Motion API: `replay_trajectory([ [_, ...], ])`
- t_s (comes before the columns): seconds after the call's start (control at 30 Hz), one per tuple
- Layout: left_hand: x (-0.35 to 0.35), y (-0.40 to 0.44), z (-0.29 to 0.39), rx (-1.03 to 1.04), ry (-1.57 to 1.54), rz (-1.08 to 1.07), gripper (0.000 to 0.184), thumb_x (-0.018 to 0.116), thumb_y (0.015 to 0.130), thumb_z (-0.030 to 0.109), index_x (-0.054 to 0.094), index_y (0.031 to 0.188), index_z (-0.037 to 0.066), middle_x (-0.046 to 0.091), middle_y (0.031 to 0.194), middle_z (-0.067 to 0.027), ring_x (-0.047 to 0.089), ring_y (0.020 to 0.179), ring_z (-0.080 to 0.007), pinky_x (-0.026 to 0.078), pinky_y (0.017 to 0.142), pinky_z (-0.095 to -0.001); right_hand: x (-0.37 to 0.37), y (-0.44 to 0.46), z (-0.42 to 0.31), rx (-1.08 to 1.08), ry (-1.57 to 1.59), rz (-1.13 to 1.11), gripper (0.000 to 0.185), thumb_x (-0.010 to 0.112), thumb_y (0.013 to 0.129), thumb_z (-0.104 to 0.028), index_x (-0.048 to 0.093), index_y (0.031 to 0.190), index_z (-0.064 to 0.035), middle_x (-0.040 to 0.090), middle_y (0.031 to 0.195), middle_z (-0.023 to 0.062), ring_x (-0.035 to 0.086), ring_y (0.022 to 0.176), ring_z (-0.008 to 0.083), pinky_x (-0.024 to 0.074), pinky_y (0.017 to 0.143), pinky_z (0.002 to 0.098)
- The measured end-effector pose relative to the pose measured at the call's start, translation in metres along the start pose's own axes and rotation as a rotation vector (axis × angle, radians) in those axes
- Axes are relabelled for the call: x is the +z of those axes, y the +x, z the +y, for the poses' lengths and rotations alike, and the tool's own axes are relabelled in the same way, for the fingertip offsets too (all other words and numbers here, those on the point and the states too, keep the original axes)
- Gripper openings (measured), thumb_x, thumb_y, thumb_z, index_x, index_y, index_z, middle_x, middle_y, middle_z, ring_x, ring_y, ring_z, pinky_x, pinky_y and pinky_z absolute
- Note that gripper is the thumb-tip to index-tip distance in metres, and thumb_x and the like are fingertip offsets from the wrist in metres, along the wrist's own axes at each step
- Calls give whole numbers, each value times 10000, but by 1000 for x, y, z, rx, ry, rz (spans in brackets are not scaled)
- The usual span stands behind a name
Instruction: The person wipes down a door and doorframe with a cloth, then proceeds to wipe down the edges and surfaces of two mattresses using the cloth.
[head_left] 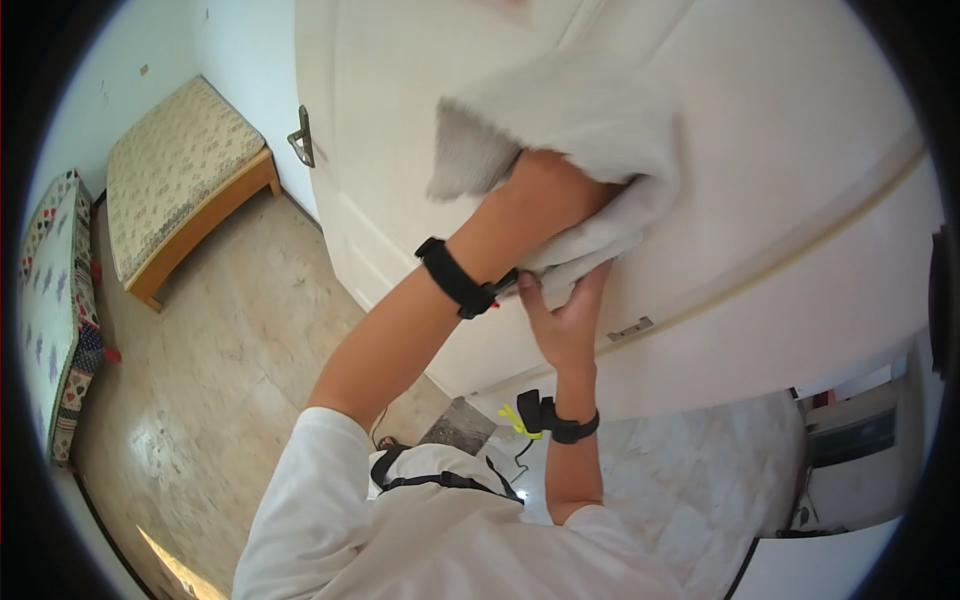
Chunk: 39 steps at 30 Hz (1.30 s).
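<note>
A light grey cloth [610,120], blurred by motion, lies against the white door [780,180]. My left hand [562,185] reaches into its folds and holds it, with the fingertips hidden under the fabric. Just below, my right hand [568,318] touches the cloth's lower edge. Its thumb and a finger are spread apart, while the other fingers are hidden. Black straps circle both wrists.
A metal handle [301,137] sits near the door's left edge, and a metal lock plate [630,329] on its lower edge. Two beds with patterned mattresses [180,160] stand at the left on the tiled floor [230,350]. White furniture [815,568] is at the lower right.
</note>
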<state>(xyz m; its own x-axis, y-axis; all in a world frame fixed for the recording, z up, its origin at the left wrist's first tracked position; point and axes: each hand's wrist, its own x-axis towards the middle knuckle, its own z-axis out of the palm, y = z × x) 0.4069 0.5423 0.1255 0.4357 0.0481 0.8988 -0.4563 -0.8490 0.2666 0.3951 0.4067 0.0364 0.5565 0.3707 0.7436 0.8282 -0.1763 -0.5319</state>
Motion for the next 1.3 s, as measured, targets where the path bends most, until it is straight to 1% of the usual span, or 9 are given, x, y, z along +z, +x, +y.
replay_trajectory([
  [0.27,26,-75,-37,7,258,-385,411,615,853,397,655,1124,90,658,1142,-97,606,1070,-296,455,940,-416,14,-40,38,495,60,-313,423,768,821,-282,657,1081,33,708,988,105,660,901,208,485,871,325],
  [0.5,19,-212,-70,-250,49,-451,440,627,841,415,642,1142,94,644,1159,-104,589,1092,-296,443,955,-407,79,-123,106,100,-62,-159,273,741,834,-146,634,1013,30,694,888,82,657,825,228,504,799,354],
  [0.6,0,-219,-71,-294,0,-350,453,632,836,422,637,1150,96,638,1167,-107,582,1102,-297,438,962,-403,108,-172,139,511,236,-208,314,726,828,-86,599,1085,40,662,974,148,636,917,282,480,866,375],
  [0.7,-18,-196,-85,-262,8,-236,466,637,831,430,631,1158,98,633,1174,-110,575,1112,-297,433,969,-399,115,-170,123,217,-82,-206,404,726,831,-96,549,1166,44,600,1124,204,586,1050,323,445,930,401],
  [0.83,-50,-143,-121,-199,65,-98,485,644,824,440,624,1169,100,625,1184,-114,565,1125,-297,427,978,-393,100,-112,97,425,19,-341,716,723,862,-210,361,1418,60,474,1374,248,488,1248,368,369,1058,413],
  [0.9,-65,-129,-144,-191,99,-83,494,647,821,445,620,1174,101,621,1189,-115,561,1131,-297,424,982,-391,93,-76,68,388,-350,-245,805,731,857,-321,333,1436,71,417,1422,282,396,1334,384,286,1117,443],
  [1.1,-76,-140,-219,-206,178,-140,523,657,811,460,609,1190,104,610,1204,-121,546,1151,-297,414,996,-383,103,-4,46,586,40,-10,723,603,944,-405,351,1439,57,405,1474,205,365,1377,316,250,1144,374],
  [1.2,-71,-146,-253,-250,184,-128,537,662,805,468,603,1198,106,604,1211,-124,539,1161,-298,409,1002,-379,144,17,31,525,-225,-73,649,578,949,-433,443,1392,23,489,1402,205,449,1305,343,327,1093,382],
  [1.3,-141,-111,-229,-691,-67,-516,429,610,837,437,685,1091,100,688,1081,-131,619,1057,-287,461,931,-351,177,32,1,457,-322,-123,549,591,947,-373,510,1315,27,532,1324,226,501,1231,379,380,1041,410],
])
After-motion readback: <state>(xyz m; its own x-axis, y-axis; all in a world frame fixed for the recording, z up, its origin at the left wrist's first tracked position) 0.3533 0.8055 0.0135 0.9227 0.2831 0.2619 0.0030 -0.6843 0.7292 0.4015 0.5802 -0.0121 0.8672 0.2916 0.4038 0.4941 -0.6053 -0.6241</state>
